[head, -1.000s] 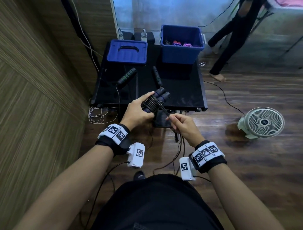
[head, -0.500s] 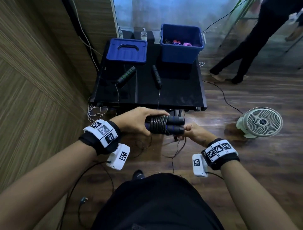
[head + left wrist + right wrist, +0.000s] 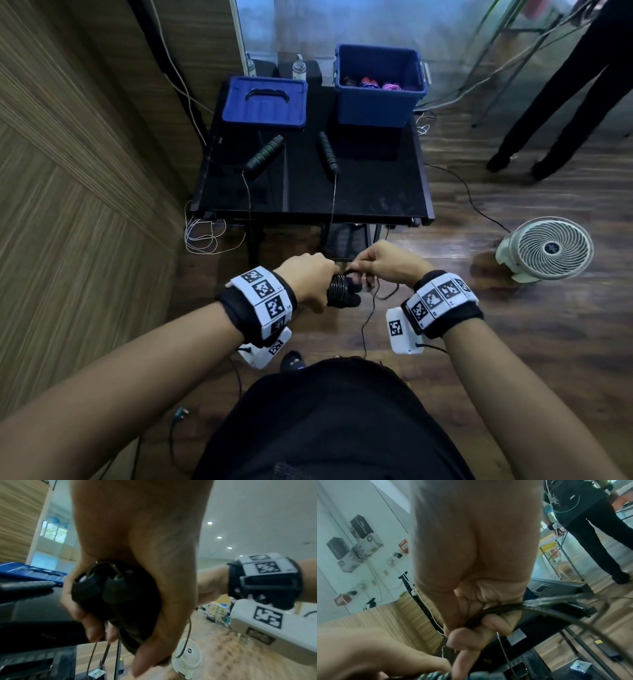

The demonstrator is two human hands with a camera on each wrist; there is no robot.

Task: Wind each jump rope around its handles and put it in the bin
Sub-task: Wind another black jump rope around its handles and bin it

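My left hand (image 3: 313, 279) grips a pair of dark jump rope handles (image 3: 342, 294) with black cord coiled round them, held low in front of the table. From the left wrist view the two handle ends (image 3: 106, 586) show inside my curled fingers. Right beside the bundle, my right hand (image 3: 383, 263) pinches the loose cord (image 3: 489, 613); the rest of it hangs to the floor. A second jump rope lies on the black table (image 3: 376, 192): a green-banded handle (image 3: 265, 156) and a black handle (image 3: 328, 156), cords trailing over the front edge. An open blue bin (image 3: 378, 85) at the back right holds wound ropes.
A blue lid (image 3: 263, 104) lies at the table's back left, with two bottles (image 3: 298, 68) behind it. A white floor fan (image 3: 546, 250) stands to the right. A person's dark-trousered legs (image 3: 561, 113) are at the far right. Wood panelling runs along the left. Cables cross the floor.
Both hands dropped from above the table's front edge to below it, nearer my body. The right hand moved in against the bundle while holding the cord. The person at the right walked further right.
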